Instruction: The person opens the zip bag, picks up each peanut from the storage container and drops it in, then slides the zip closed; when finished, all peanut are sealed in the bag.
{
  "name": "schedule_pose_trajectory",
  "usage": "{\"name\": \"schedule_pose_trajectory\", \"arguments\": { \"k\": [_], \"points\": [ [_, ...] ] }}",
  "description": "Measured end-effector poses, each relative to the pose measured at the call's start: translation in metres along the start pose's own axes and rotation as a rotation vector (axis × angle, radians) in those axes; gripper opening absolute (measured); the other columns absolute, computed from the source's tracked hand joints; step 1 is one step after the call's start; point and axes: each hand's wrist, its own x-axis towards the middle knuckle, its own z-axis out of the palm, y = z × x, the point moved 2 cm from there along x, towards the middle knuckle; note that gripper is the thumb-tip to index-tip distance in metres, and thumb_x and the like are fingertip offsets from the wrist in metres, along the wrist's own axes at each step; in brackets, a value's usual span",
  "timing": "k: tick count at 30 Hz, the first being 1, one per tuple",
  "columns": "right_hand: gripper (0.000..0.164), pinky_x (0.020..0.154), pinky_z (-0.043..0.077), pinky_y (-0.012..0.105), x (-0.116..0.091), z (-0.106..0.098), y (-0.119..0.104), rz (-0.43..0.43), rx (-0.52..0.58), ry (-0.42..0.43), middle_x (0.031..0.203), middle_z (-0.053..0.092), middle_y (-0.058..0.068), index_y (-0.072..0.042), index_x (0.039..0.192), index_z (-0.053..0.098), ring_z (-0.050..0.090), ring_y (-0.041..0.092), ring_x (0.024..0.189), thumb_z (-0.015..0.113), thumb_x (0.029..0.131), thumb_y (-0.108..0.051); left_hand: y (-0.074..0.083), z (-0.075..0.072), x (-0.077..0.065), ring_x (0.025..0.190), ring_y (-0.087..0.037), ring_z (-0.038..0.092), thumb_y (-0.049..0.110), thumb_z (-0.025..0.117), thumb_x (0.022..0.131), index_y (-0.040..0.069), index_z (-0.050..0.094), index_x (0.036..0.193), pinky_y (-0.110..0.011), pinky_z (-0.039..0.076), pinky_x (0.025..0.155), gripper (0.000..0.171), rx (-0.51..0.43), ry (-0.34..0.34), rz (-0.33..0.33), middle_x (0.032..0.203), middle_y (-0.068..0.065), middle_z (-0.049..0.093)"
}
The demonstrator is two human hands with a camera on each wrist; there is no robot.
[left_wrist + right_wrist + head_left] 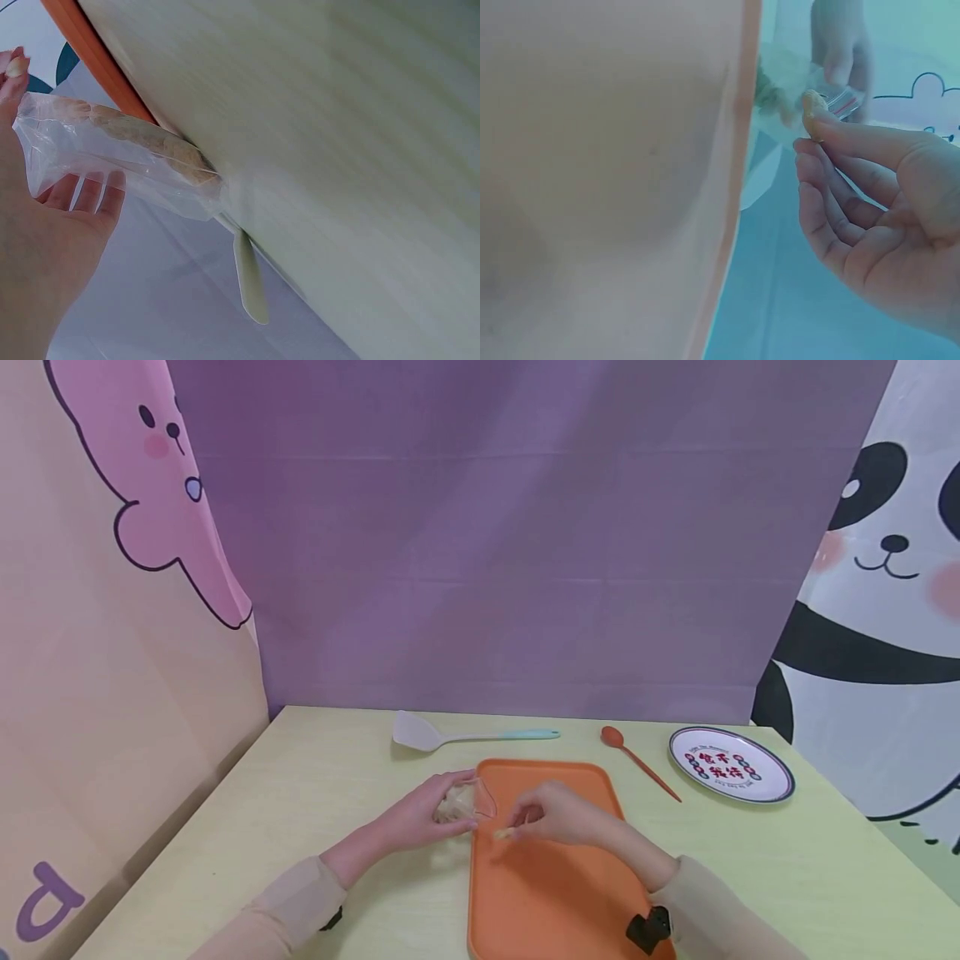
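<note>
A clear plastic bag [454,804] with pale tan pieces in it is held in my left hand [412,814], beside the left edge of an orange tray [555,893]. In the left wrist view the bag [127,146] lies across the curled fingers of the left hand [56,240], and the pieces show through the film. My right hand [566,818] is over the tray and pinches a small yellowish piece [502,834] between thumb and fingers. Close up in the right wrist view, that piece [810,116] looks curved; I cannot tell exactly what it is.
Behind the tray lies a spatula [422,733] with a pale blade and a light blue handle. To its right are a red-orange spoon [641,763] and an oval white plate [731,767] with red lettering and a dark rim. A purple curtain [510,543] hangs behind the table.
</note>
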Motion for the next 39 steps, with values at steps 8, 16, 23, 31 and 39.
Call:
{"name": "schedule_pose_trajectory", "arguments": {
  "k": [8,16,23,31,39],
  "points": [
    [0.008,0.063,0.048,0.021,0.004,-0.007,-0.014,-0.017,0.040,0.063,0.082,0.068,-0.008,-0.020,0.089,0.072,0.058,0.006,0.069,0.068,0.086,-0.027,0.001,-0.001,0.000,0.132,-0.021,0.039,0.042,0.066,0.086,0.009,0.034,0.145,-0.043,0.036,0.107,0.075,-0.001,-0.001,0.002,0.143,-0.003,0.044],
    [0.010,0.060,0.045,0.020,0.013,-0.006,-0.019,-0.028,0.040,0.121,0.083,0.069,-0.002,-0.016,0.092,0.072,0.054,0.006,0.064,0.067,0.087,-0.023,0.000,-0.001,0.001,0.131,-0.024,0.041,0.045,0.064,0.086,0.009,0.034,0.144,-0.045,0.038,0.105,0.074,0.014,0.004,0.016,0.142,-0.004,0.045],
    [0.013,0.056,0.044,0.020,0.020,-0.004,-0.017,-0.015,0.065,0.184,0.082,0.069,0.001,-0.012,0.097,0.072,0.052,0.006,0.059,0.068,0.086,-0.019,-0.001,0.000,0.001,0.131,-0.024,0.041,0.048,0.063,0.086,0.009,0.034,0.144,-0.045,0.039,0.105,0.076,0.016,-0.008,0.000,0.143,-0.004,0.043],
    [0.011,0.059,0.047,0.019,0.026,0.004,-0.011,-0.053,0.023,0.210,0.084,0.069,-0.003,-0.010,0.094,0.073,0.055,0.006,0.062,0.069,0.085,-0.015,0.000,0.000,0.000,0.131,-0.023,0.041,0.046,0.065,0.085,0.009,0.035,0.144,-0.044,0.038,0.106,0.076,0.002,-0.007,-0.008,0.143,-0.003,0.043],
    [0.010,0.062,0.046,0.019,0.028,0.010,-0.010,-0.074,0.028,0.208,0.085,0.069,-0.003,-0.010,0.094,0.072,0.054,0.008,0.066,0.065,0.088,-0.011,0.001,-0.001,0.000,0.133,-0.020,0.039,0.044,0.065,0.086,0.009,0.033,0.145,-0.043,0.036,0.107,0.076,-0.009,-0.010,-0.015,0.144,0.000,0.043]
  ]
}}
